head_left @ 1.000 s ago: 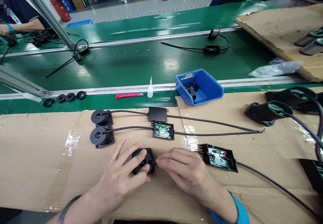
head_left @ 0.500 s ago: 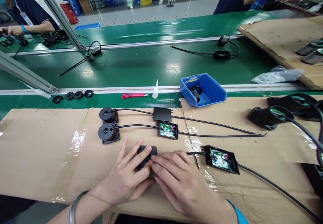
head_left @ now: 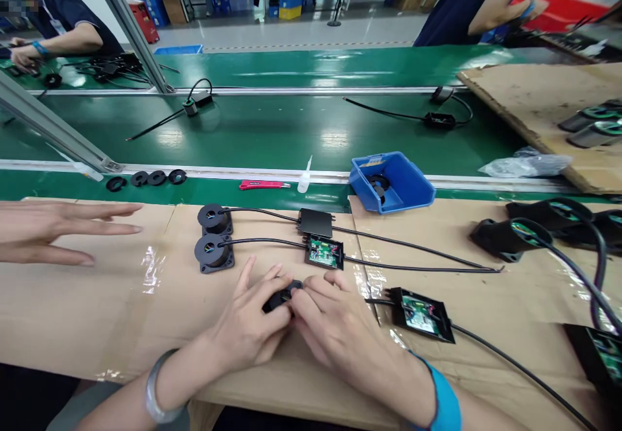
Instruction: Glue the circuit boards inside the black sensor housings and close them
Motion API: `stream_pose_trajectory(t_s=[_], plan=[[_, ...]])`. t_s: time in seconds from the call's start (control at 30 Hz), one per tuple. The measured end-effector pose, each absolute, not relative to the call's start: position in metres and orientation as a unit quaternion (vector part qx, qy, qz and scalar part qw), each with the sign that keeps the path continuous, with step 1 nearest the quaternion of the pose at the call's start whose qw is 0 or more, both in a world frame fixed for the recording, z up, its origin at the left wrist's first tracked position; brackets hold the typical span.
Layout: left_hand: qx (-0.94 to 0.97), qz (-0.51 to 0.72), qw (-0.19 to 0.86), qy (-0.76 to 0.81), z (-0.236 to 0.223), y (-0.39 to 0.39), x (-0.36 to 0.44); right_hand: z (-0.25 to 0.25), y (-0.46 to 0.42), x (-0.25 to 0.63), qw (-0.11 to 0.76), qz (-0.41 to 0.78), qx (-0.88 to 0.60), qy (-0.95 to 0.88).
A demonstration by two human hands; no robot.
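Observation:
My left hand (head_left: 250, 324) and my right hand (head_left: 335, 327) meet over a small black round part (head_left: 282, 296) lying on the cardboard sheet (head_left: 97, 301). Fingers of both hands press on it and cover most of it. A black cable runs from under my right hand to an open black box with a green circuit board (head_left: 422, 314). Just beyond my hands lie two similar assemblies, each a black round part (head_left: 214, 253) wired to a small box (head_left: 324, 253).
Another person's open hand (head_left: 53, 230) reaches in from the left over the cardboard. A blue bin (head_left: 392, 181), a red knife (head_left: 262, 185), a glue bottle (head_left: 304, 175) and black rings (head_left: 147, 178) lie by the green conveyor (head_left: 272, 126). Black housings (head_left: 510, 236) sit right.
My hands have closed in tighter over the black part. Another person's hand has come into view at the left. The view has shifted slightly.

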State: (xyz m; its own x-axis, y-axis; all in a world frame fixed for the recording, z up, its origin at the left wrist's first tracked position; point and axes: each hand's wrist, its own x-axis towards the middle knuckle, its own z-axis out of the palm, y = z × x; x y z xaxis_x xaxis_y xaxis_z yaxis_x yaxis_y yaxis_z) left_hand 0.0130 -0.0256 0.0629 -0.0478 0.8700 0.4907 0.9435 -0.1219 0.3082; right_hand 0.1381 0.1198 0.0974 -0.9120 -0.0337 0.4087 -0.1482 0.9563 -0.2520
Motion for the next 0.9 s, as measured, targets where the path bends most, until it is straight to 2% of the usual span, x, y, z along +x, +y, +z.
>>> stream_pose_trajectory(t_s=[0.1, 0.23, 0.33, 0.57, 0.67, 0.9], plan=[[-0.684, -0.319, 0.003, -0.656, 0.064, -0.026, 0.007, 0.098, 0.132, 0.145, 0.17, 0.237, 0.04, -0.956], [-0.671, -0.328, 0.016, -0.665, 0.061, -0.029, 0.012, 0.092, 0.141, 0.168, 0.221, 0.32, -0.011, -0.921], [-0.673, -0.308, 0.076, -0.668, 0.06, -0.03, 0.018, 0.089, 0.14, 0.177, 0.256, 0.289, -0.025, -0.922], [-0.61, -0.228, 0.225, -0.724, 0.068, -0.032, 0.038, 0.094, 0.139, 0.162, 0.239, 0.254, 0.019, -0.937], [-0.579, -0.22, 0.242, -0.747, 0.067, -0.032, 0.047, 0.096, 0.137, 0.155, 0.247, 0.237, 0.044, -0.938], [-0.567, -0.223, 0.256, -0.75, 0.062, -0.036, 0.062, 0.102, 0.121, 0.142, 0.238, 0.094, 0.099, -0.962]])
